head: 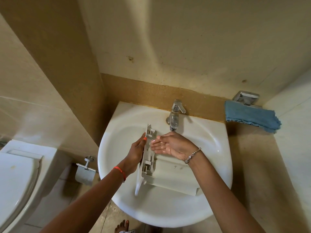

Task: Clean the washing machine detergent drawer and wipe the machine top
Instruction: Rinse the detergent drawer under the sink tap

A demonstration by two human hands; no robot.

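The white detergent drawer (pixel 175 175) lies on its side in the white sink (pixel 117 190), its front panel turned to the left. My left hand (pixel 136 153) holds the front panel from the left, fingers along its upper edge. My right hand (pixel 170 143) is cupped palm up, wet, just under the chrome tap (pixel 175 113), its fingertips close to the back of the drawer's panel. Whether water runs from the tap I cannot tell.
A blue cloth (pixel 250 116) hangs from a chrome holder (pixel 245 97) on the right wall. A toilet (pixel 15 180) stands at the left, with a paper holder (pixel 85 172) beside the sink. Tiled walls close in behind and on both sides.
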